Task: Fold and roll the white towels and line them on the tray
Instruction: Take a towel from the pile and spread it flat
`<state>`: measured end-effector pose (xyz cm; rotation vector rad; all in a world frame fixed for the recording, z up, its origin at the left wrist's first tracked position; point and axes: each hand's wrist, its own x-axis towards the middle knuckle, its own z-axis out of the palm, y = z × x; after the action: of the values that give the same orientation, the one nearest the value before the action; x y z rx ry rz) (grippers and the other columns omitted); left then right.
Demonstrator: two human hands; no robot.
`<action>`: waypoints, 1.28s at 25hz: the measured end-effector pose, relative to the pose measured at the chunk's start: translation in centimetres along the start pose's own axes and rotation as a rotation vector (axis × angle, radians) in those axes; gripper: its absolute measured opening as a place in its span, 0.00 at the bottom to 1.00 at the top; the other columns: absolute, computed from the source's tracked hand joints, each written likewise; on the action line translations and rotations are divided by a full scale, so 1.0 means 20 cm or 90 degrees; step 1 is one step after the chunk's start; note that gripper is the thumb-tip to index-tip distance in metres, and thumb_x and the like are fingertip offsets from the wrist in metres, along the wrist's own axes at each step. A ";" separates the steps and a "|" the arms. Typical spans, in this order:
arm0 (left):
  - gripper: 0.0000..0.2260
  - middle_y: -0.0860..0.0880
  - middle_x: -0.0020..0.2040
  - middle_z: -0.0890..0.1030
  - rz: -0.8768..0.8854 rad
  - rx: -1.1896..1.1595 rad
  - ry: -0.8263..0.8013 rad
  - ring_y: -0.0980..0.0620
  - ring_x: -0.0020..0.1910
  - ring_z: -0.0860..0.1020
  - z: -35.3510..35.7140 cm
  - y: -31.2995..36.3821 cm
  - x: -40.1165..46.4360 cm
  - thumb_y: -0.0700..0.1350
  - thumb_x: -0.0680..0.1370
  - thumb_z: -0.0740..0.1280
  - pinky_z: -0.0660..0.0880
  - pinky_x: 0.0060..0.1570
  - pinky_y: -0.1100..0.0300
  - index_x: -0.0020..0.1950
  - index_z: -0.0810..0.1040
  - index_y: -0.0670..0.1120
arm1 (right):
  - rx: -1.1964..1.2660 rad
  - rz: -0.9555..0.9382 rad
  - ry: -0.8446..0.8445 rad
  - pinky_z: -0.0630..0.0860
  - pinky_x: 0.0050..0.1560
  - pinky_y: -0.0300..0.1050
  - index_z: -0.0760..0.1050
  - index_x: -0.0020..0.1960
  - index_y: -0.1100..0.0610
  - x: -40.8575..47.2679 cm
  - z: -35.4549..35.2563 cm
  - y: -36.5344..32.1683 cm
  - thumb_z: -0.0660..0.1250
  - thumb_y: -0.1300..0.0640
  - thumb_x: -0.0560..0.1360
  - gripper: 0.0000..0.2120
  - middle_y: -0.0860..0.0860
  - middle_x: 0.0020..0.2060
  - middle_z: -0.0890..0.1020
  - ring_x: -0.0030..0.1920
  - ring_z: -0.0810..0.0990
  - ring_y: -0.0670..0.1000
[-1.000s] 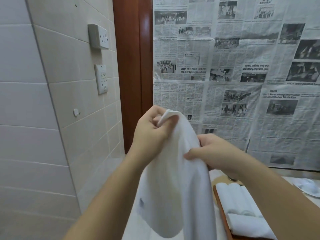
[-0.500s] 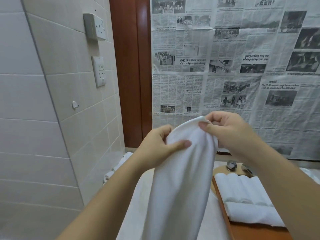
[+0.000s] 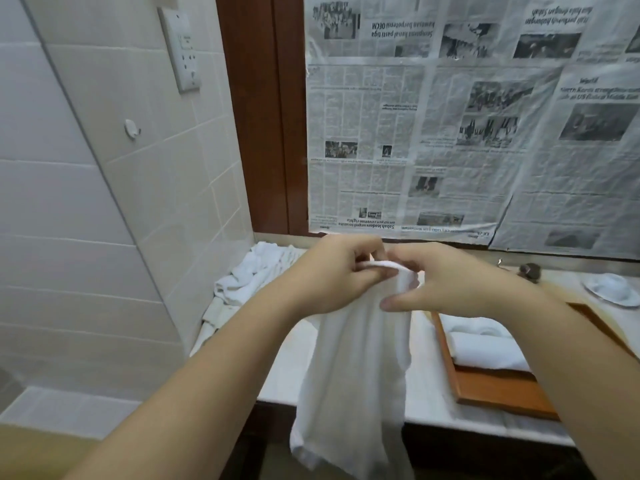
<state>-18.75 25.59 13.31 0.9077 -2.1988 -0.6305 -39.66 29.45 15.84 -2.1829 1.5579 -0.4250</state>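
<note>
A limp white cotton towel (image 3: 353, 368) hangs down over the front edge of the pale worktop (image 3: 277, 375), its top edge bunched between both hands: the left hand (image 3: 332, 271) has its grip pinching the cloth between thumb and curled fingers, and the right hand (image 3: 446, 282) pinches it just beside. Right of it lies a flat orange-brown wooden tray (image 3: 491, 393) carrying rolled white towels (image 3: 485, 348). Farther back, a crumpled heap of white towels (image 3: 252, 275) sits by the tiled wall (image 3: 104, 202), with newspaper sheets (image 3: 450, 133) beyond.
</note>
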 end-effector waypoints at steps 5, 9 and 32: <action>0.14 0.54 0.29 0.74 -0.034 0.048 -0.010 0.56 0.29 0.68 -0.03 -0.03 -0.05 0.59 0.74 0.78 0.63 0.30 0.63 0.40 0.80 0.52 | -0.033 -0.019 0.012 0.71 0.39 0.50 0.77 0.41 0.48 -0.02 0.00 0.11 0.71 0.47 0.79 0.09 0.44 0.31 0.76 0.34 0.74 0.46; 0.24 0.55 0.28 0.73 -0.082 0.225 -0.118 0.57 0.31 0.70 -0.03 -0.18 -0.14 0.67 0.66 0.79 0.62 0.30 0.64 0.36 0.75 0.50 | -0.132 0.037 -0.069 0.78 0.45 0.51 0.78 0.43 0.47 -0.04 0.07 0.21 0.69 0.42 0.79 0.10 0.46 0.34 0.80 0.38 0.78 0.46; 0.10 0.55 0.34 0.79 -0.277 0.150 -0.101 0.59 0.33 0.73 -0.11 -0.76 -0.17 0.57 0.73 0.79 0.69 0.36 0.61 0.39 0.83 0.53 | -0.047 0.136 -0.147 0.81 0.52 0.49 0.83 0.46 0.53 0.05 -0.02 0.81 0.73 0.56 0.79 0.03 0.46 0.37 0.87 0.42 0.86 0.46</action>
<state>-8.88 17.97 3.71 1.5319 -2.2616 -0.6689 -52.74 23.80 8.10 -2.0079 1.6747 -0.0475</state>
